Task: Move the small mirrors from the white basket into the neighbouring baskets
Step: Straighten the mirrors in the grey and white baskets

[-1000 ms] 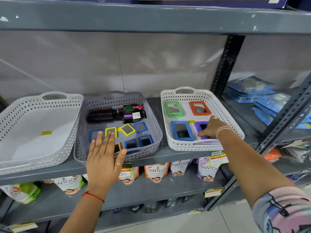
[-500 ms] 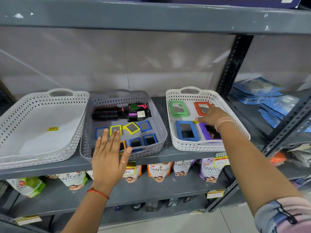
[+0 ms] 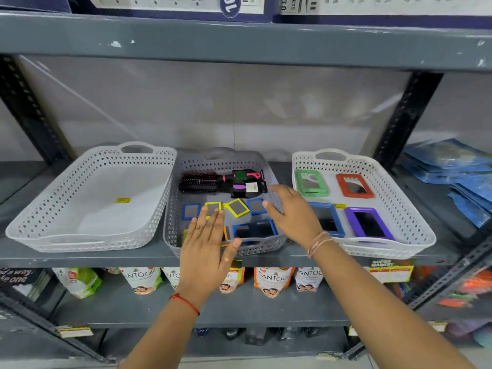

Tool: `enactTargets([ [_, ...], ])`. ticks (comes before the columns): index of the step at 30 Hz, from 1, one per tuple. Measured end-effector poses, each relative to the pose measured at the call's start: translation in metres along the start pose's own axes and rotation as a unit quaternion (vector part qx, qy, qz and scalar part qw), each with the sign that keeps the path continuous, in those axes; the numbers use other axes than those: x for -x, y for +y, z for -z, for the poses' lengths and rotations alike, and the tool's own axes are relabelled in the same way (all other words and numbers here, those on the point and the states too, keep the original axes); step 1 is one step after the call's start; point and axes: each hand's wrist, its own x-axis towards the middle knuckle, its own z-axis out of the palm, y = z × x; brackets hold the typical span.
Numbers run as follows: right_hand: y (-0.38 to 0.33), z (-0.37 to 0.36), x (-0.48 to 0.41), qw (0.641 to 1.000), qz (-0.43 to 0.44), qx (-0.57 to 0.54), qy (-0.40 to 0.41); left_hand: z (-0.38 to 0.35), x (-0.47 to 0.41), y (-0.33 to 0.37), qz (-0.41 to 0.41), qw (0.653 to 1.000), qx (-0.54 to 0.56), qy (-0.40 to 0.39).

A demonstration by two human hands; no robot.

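Left white basket (image 3: 53,230) lay empty; small mirrors (image 3: 237,207) sat in grey basket (image 3: 173,230), bigger ones in right basket (image 3: 415,230). Task looked approx done. Both grips spread, holding nothing: left hand (image 3: 205,249), right hand (image 3: 292,214) over grey basket.

mirrors (image 3: 237,207) in middle basket (image 3: 170,230), hairbrushes (image 3: 198,181) behind

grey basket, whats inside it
Two hairbrushes at the back, small framed mirrors in front. The left hand covers some front-row mirrors, so their count is unclear.
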Motion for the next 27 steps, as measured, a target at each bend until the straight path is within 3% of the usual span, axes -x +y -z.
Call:
enactTargets([
  [12,-0.007,-0.023,-0.014,0.991,0.069,0.076,-0.090,0.009,0.002,-0.011,-0.005,1.000,0.021,0.000],
  [20,-0.008,-0.034,-0.081,0.949,0.066,0.109,-0.288,0.014,0.003,-0.029,0.007,1.000,-0.008,0.002],
  [27,-0.008,-0.059,-0.109,0.921,0.081,0.173,-0.338,0.008,0.003,-0.032,0.013,1.000,-0.023,-0.003],
])
